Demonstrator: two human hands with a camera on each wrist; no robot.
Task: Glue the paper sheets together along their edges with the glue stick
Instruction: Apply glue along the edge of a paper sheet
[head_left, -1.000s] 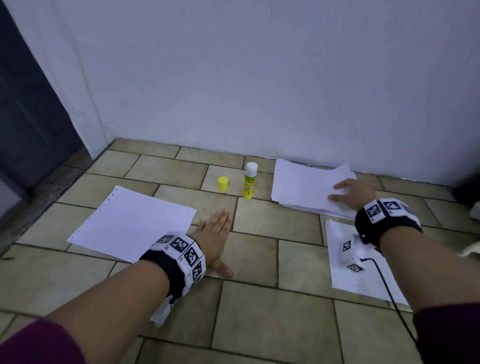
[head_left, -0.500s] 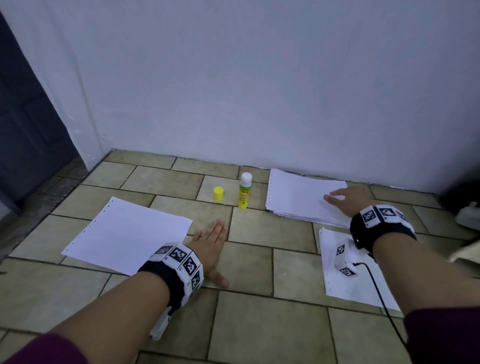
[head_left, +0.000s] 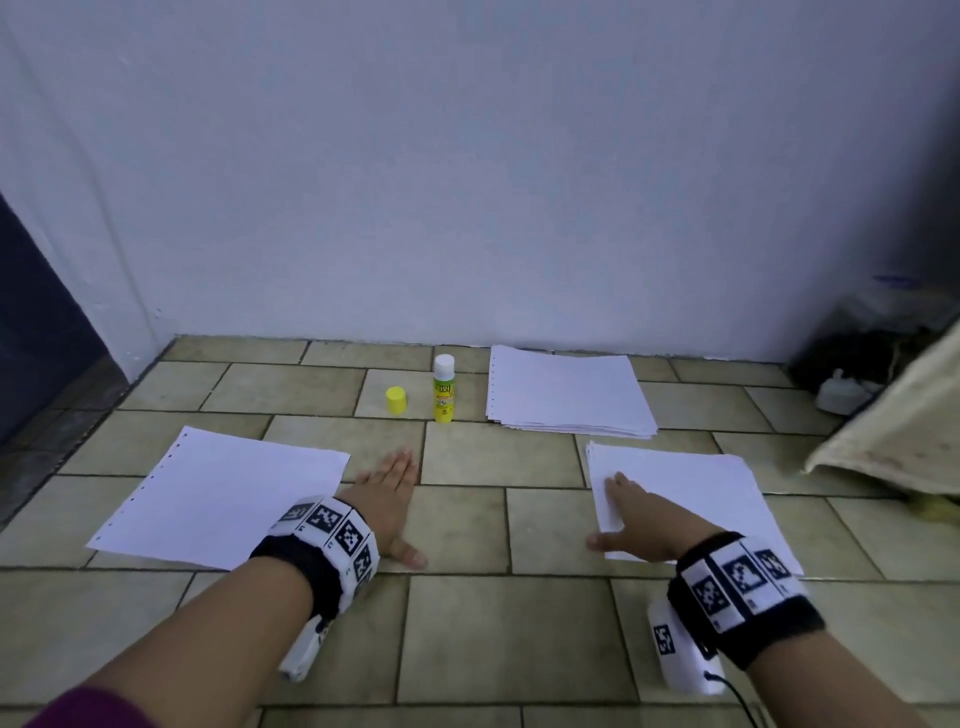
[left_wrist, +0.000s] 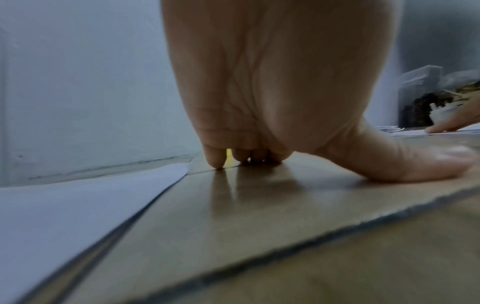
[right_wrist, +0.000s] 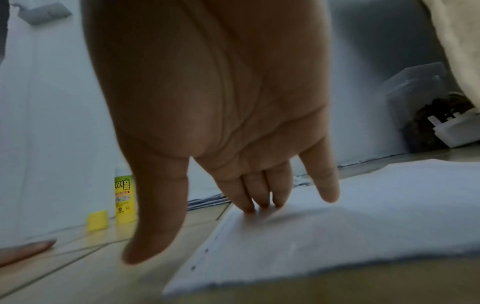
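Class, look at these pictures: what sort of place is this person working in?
Probably a room corner at home, on the floor: beige floor tiles meet a plain white wall, with a dark doorway at the left.

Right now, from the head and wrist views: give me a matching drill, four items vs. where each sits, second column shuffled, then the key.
Items:
1. glue stick
2. yellow cap
3. paper stack
4. left hand

Places:
A. flat on bare tile, just right of the single left sheet
B. by the wall, right of the glue stick
C. upright, uncapped, between cap and stack
D. on the floor, just left of the glue stick

Pairs: 1-C, 2-D, 3-B, 4-A
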